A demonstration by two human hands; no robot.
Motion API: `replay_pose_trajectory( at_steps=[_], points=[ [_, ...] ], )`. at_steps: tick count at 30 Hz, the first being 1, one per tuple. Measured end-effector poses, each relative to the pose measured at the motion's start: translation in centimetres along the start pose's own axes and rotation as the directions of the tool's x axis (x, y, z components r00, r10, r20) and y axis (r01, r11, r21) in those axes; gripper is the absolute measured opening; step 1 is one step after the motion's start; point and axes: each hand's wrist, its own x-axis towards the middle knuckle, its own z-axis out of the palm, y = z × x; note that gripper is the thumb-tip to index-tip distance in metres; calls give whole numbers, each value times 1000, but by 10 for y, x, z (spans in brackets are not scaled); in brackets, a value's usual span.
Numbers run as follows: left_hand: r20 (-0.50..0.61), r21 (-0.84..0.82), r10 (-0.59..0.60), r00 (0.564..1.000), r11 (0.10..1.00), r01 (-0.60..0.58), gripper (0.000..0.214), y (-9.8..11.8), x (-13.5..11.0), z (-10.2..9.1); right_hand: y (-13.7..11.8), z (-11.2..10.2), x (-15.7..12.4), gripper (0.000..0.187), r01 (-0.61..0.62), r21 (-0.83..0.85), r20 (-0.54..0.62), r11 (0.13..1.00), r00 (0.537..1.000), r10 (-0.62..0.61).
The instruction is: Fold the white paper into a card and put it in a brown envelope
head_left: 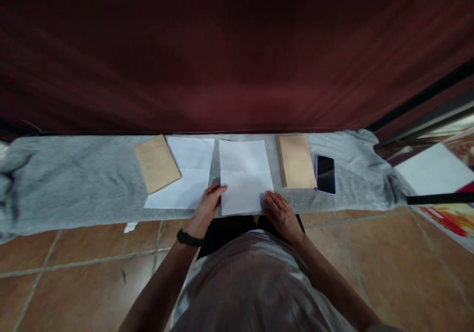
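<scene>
A white sheet of paper (246, 174) with a faint crosswise crease lies in front of me on a grey cloth. At its lower left edge, my left hand (208, 204) is closed, thumb and fingertips pinching the margin. A dark band circles that wrist. My right hand (281, 211) rests flat on the lower right corner, fingers stretched out. Left of this sheet is a second creased white sheet (192, 174), partly covered by a tan book or pad (157, 163). Another thick tan book (297, 162) lies to the right of the middle sheet.
A dark phone (326, 174) lies right of the thick book. The grey cloth (81, 179) covers a long narrow surface against a dark red panel (237, 65). Brown floor tiles (355, 258) show below. A white board (435, 169) and coloured print stand at far right.
</scene>
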Motion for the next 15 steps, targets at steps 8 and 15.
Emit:
replay_pose_trajectory(
  at_steps=[8,15],
  points=[
    [267,-256,-147,952,942,217,39,15,-22,-10,2,-9,4,73,13,43,-29,999,1000,-12],
    [319,-284,-47,946,948,143,34,31,-31,-10,-9,-39,16,46,-46,225,-148,973,986,81]
  ],
)
